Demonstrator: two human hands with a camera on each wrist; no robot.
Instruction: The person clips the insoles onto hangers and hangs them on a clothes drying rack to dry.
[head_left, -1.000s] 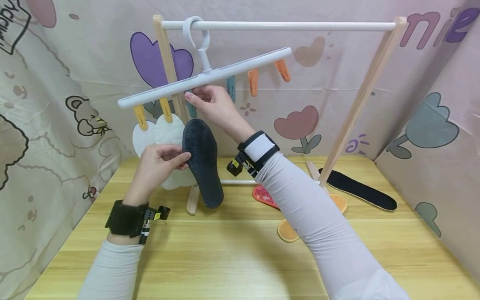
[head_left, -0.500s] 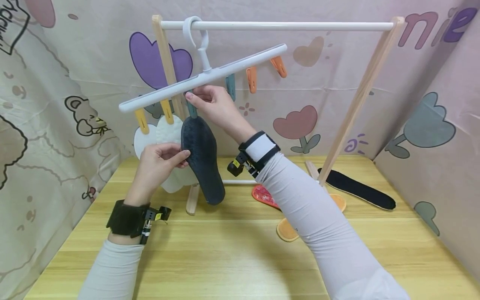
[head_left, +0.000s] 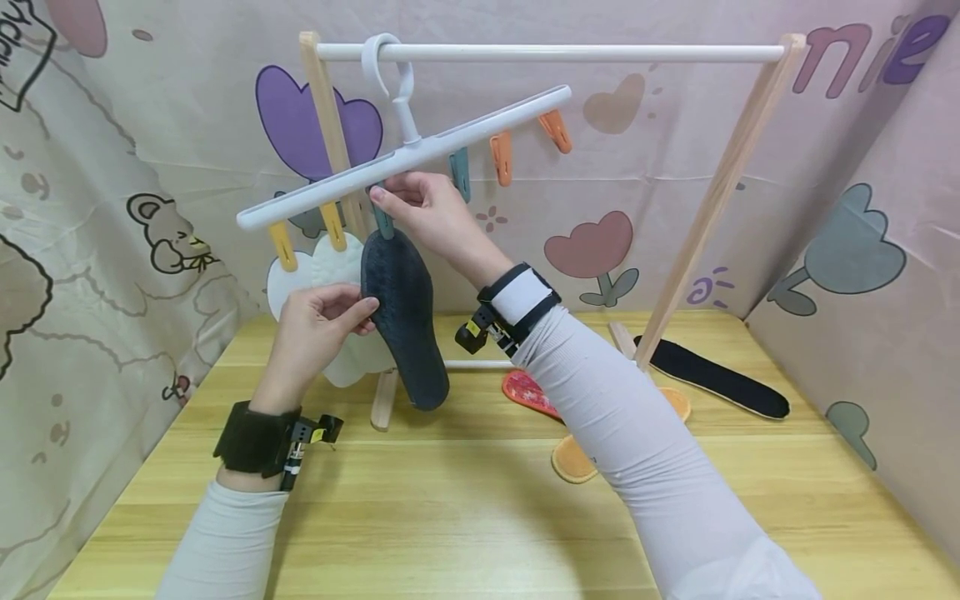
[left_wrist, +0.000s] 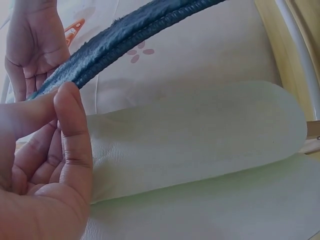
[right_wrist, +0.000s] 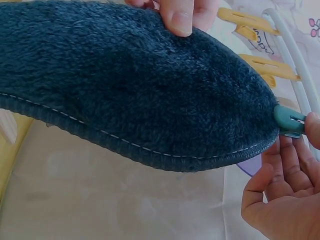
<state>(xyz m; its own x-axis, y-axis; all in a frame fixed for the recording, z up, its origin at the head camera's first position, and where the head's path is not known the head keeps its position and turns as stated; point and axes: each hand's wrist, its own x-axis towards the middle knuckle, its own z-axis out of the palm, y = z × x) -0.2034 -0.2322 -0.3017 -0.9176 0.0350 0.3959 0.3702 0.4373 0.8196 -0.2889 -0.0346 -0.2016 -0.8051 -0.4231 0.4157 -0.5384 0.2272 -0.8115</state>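
Note:
A dark blue-grey fuzzy insole [head_left: 405,325] hangs upright below the white hanger [head_left: 480,133]. My left hand [head_left: 311,333] pinches its left edge between thumb and fingers. My right hand [head_left: 438,212] pinches the teal clothespin [head_left: 383,218] under the hanger bar. In the right wrist view the teal clothespin [right_wrist: 289,120] bites the rounded tip of the fuzzy insole [right_wrist: 140,85]. Behind it, two white insoles [head_left: 337,262] hang from yellow clothespins [head_left: 333,227]; the left wrist view shows their smooth pale faces [left_wrist: 200,140].
The hanger tilts, left end low, on the rack's white rod [head_left: 585,53]. Another teal clothespin [head_left: 460,173] and two orange clothespins [head_left: 501,158] hang at right. On the table lie a black insole [head_left: 720,379], a red one [head_left: 528,392] and orange pieces [head_left: 573,460], partly hidden by my right sleeve.
The dark insole has risen slightly, and its top now meets the teal clothespin. The hanger's right end has tipped up a little. Both hands keep nearly the same place.

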